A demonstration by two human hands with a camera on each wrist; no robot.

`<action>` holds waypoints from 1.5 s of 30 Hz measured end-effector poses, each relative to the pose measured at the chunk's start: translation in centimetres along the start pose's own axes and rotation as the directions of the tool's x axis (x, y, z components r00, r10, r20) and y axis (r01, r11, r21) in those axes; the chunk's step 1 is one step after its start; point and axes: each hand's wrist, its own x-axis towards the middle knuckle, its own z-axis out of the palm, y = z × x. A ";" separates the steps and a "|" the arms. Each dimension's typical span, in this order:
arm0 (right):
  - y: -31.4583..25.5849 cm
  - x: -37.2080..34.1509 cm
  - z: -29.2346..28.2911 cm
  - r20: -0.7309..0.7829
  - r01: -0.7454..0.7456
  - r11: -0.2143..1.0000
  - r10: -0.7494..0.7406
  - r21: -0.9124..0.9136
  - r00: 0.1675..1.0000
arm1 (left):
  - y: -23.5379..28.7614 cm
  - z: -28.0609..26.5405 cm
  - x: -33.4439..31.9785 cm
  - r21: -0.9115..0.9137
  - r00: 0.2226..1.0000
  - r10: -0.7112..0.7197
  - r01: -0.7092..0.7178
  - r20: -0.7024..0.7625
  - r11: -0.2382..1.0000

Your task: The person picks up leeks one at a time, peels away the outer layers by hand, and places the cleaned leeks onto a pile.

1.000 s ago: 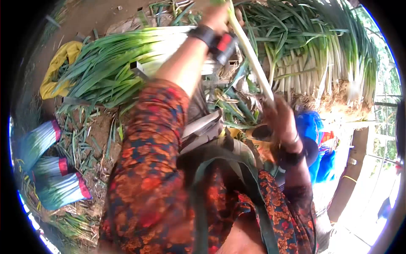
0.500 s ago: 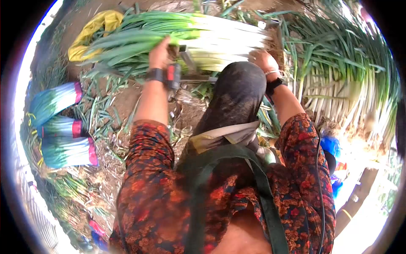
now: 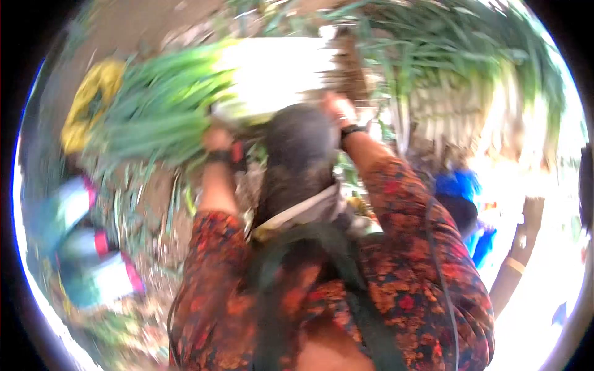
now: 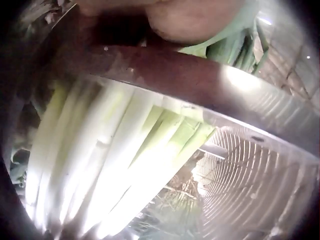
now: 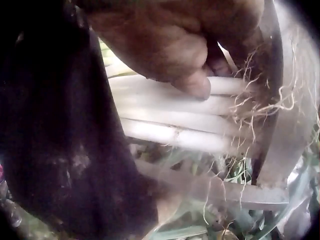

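A thick pile of leeks lies crosswise in front of the person, white root ends to the right and green leaves to the left. At the leafy side rests the left hand, blurred in the head view. The left wrist view puts its fingers right above a metal bar, and their grip is largely hidden. Over the root ends, the right hand curls its thumb and fingers on a white leek stalk. Roots lie against an upright metal plate.
The person's dark knee presses close to the pile, between the arms. More leeks lie in a heap at right. Three wrapped bundles sit at left, near leaf scraps. A yellow cloth borders the leaves.
One second ago both hands held a long leek raised off the pile. Half a second ago they had come down on the pile, one at each end, and they remain there; the head view has shifted.
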 end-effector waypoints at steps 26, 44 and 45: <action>53.2 -11.2 -19.5 -0.698 -0.651 0.568 0.712 0.503 0.082 | -2.0 -20.3 -0.9 -0.752 0.652 -0.682 0.254 -0.331 0.608; 34.7 -2.5 -7.9 -0.492 -0.181 0.613 0.748 0.769 0.445 | 33.9 -20.8 5.8 -0.996 0.996 -0.035 -0.088 -0.088 -0.002; 31.0 -3.5 -6.2 -0.410 -0.165 0.560 0.748 0.812 0.522 | 34.1 -21.0 5.9 -0.998 0.997 -0.053 -0.062 -0.063 0.014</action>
